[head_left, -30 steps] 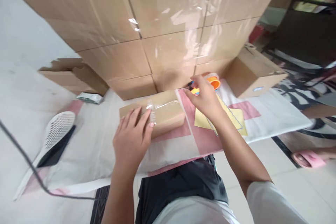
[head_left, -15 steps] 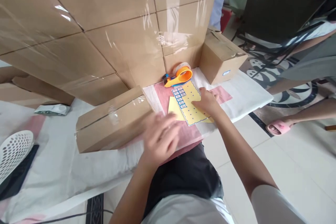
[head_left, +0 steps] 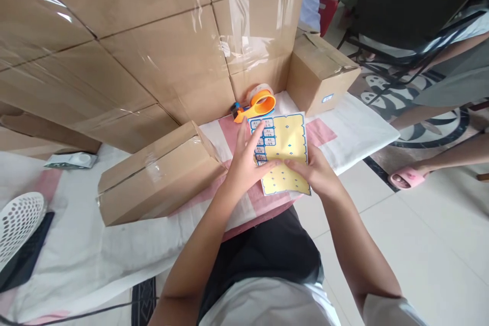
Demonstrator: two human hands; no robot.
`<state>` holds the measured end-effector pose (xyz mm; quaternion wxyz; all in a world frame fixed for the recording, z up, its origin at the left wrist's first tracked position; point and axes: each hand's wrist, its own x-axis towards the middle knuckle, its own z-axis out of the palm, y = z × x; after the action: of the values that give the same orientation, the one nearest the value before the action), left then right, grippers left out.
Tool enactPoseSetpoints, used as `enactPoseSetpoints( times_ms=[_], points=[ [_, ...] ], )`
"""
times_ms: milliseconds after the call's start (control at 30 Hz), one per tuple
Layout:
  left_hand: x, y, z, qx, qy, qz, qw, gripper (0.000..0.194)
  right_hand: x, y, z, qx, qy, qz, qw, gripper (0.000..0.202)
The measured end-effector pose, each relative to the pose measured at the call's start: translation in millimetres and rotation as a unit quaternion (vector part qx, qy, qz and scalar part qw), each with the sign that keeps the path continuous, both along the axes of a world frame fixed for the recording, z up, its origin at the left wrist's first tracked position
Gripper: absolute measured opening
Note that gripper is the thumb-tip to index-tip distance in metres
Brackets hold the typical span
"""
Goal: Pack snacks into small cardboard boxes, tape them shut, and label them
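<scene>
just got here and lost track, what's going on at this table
A person holds a yellow sheet with small labels down its left part: the right hand grips its right edge, and the left hand touches the left part, fingers spread. A long cardboard box lies untouched to the left. An orange tape dispenser sits just beyond the sheet.

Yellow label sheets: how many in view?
1 visible: the yellow label sheet, held in the right hand with the left hand on it, near the orange tape dispenser. The sheet may hide others.
</scene>
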<state>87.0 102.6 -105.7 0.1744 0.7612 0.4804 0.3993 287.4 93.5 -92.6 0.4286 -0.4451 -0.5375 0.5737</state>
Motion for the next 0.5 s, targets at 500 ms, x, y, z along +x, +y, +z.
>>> enactPoseSetpoints(
  times_ms=[500],
  points=[
    [-15,-5,-9.7,0.106,-0.042,-0.023,0.993,0.028,-24,6,4.0,0.017,-0.046,0.028,0.998,0.032]
  ],
)
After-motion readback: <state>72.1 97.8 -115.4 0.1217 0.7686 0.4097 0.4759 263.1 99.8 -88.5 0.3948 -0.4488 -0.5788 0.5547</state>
